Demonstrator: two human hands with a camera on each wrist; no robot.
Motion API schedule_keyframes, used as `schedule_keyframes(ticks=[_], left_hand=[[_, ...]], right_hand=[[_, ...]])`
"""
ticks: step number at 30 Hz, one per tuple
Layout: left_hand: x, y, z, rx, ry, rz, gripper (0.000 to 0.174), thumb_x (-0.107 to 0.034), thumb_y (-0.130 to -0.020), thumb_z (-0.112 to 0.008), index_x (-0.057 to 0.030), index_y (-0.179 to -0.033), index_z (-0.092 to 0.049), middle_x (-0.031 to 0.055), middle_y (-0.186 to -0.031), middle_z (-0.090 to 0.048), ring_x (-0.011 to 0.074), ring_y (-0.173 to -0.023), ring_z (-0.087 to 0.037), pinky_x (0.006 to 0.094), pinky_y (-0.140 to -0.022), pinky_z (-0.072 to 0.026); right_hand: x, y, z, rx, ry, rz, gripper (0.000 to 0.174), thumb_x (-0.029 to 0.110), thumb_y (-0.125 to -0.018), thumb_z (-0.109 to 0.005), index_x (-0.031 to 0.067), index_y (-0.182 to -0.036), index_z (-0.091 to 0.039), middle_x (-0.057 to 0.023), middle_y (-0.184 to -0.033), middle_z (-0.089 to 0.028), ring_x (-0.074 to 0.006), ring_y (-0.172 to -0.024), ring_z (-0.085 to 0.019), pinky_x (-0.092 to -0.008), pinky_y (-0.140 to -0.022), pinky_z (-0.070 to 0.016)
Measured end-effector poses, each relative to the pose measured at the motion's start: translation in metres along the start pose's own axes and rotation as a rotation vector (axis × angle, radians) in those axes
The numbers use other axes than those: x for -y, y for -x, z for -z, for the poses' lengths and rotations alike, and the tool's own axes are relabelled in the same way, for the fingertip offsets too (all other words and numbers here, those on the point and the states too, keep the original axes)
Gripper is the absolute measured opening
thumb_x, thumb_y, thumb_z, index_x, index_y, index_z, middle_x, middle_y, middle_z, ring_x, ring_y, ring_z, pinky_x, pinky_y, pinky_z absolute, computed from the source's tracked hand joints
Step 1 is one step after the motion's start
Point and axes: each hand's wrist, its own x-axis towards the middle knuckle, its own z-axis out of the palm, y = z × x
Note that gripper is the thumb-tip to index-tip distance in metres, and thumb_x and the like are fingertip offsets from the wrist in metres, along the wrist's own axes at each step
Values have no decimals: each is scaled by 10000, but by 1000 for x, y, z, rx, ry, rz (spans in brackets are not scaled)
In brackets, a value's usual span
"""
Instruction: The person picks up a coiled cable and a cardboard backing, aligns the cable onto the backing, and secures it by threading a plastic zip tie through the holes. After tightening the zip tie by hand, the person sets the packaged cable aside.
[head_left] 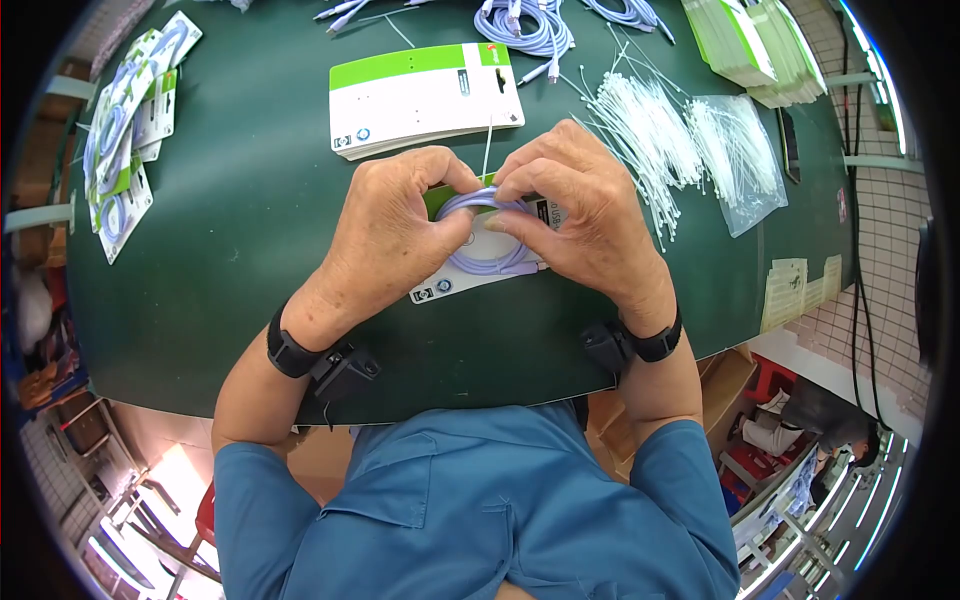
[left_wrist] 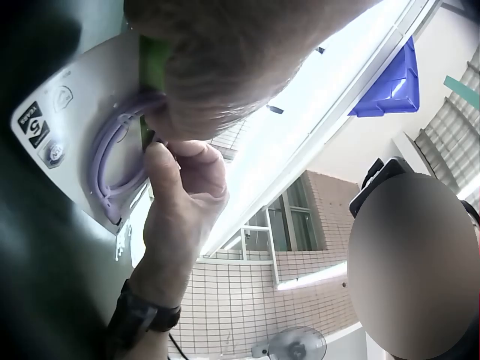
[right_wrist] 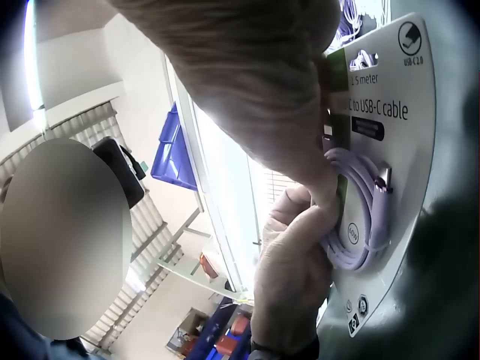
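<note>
A coiled lilac USB-C cable (head_left: pixel 487 267) lies against a white and green printed card (head_left: pixel 448 288) in front of the person. My left hand (head_left: pixel 385 215) pinches the upper part of the coil between thumb and forefinger. From the other side, my right hand (head_left: pixel 592 205) grips the same stretch, thumb inside the ring and fingers over the top. Between the fingertips a thin white cable tie (head_left: pixel 488 150) sticks up, its lower end hidden by the fingers. The right wrist view shows a metal plug (right_wrist: pixel 385 178) at the coil's edge, beside the card's printing.
Beyond the hands lies a stack of cards (head_left: pixel 425 100). Loose white cable ties (head_left: pixel 645 130) and a clear bag of ties (head_left: pixel 740 165) are on the right. Finished cable cards (head_left: pixel 120 130) pile up at left, cable bundles (head_left: pixel 530 35) and more card stacks (head_left: pixel 735 45) at the back.
</note>
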Motion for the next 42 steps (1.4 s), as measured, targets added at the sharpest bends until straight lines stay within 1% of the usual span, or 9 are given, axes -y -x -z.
schedule_keyframes(ticks=[4,7,12,15,20,23,27,32,42], left_hand=[[5,2,-5,14,25,32,140,36,-792,-743,5,-928,-755,129,-807,-752,182,-655,-670,326,-606,-512],[4,4,-9,79,28,64,143,34,-785,-727,14,-925,-745,131,-790,-741,172,-648,-648,322,-598,-499],[0,5,-8,141,32,137,140,19,-788,-716,20,-926,-736,131,-772,-722,166,-634,-616,322,-598,-490],[2,4,-8,151,68,156,135,4,-794,-710,25,-926,-729,132,-754,-702,168,-627,-597,328,-608,-491],[1,4,-10,152,66,185,135,0,-793,-709,32,-923,-724,137,-752,-696,175,-629,-596,330,-615,-493],[2,4,-12,163,75,221,133,5,-791,-705,39,-919,-716,150,-769,-706,197,-633,-615,338,-622,-502],[3,6,-15,151,108,185,126,9,-793,-702,41,-914,-712,162,-784,-716,229,-641,-637,359,-630,-512],[-1,4,-12,187,98,229,124,12,-793,-702,41,-914,-705,176,-793,-714,257,-657,-656,376,-641,-519],[3,7,-15,168,116,183,139,20,-788,-694,31,-926,-694,181,-794,-704,299,-688,-669,394,-667,-530]], right_hand=[[3,-1,0,-27,-20,-131,200,27,-796,-845,45,-963,-736,-57,-945,-734,-256,-851,-670,-359,-744,-540],[1,-1,-5,10,-10,-268,133,45,-882,-786,6,-1002,-742,-91,-915,-734,-258,-800,-689,-361,-730,-556],[1,1,-6,65,-111,-273,87,53,-925,-754,-6,-987,-740,-101,-862,-728,-230,-721,-687,-337,-672,-550],[5,0,-5,74,-199,-445,66,52,-927,-756,-1,-961,-737,-98,-830,-727,-209,-680,-672,-307,-634,-539],[0,1,-14,45,-140,-402,61,45,-928,-764,6,-941,-719,-93,-821,-712,-198,-649,-657,-299,-601,-521],[-1,0,-19,-9,-4,-260,102,38,-914,-788,10,-926,-690,-96,-799,-686,-204,-637,-645,-315,-591,-513],[-2,0,-24,-71,31,-223,148,37,-895,-814,16,-925,-670,-97,-792,-671,-218,-627,-639,-329,-579,-504],[-3,0,-27,-87,61,-197,166,38,-892,-819,23,-931,-659,-96,-799,-674,-239,-627,-635,-334,-577,-505],[-1,0,-32,-114,175,-180,189,57,-910,-813,41,-941,-627,-98,-798,-667,-269,-639,-657,-353,-562,-510]])
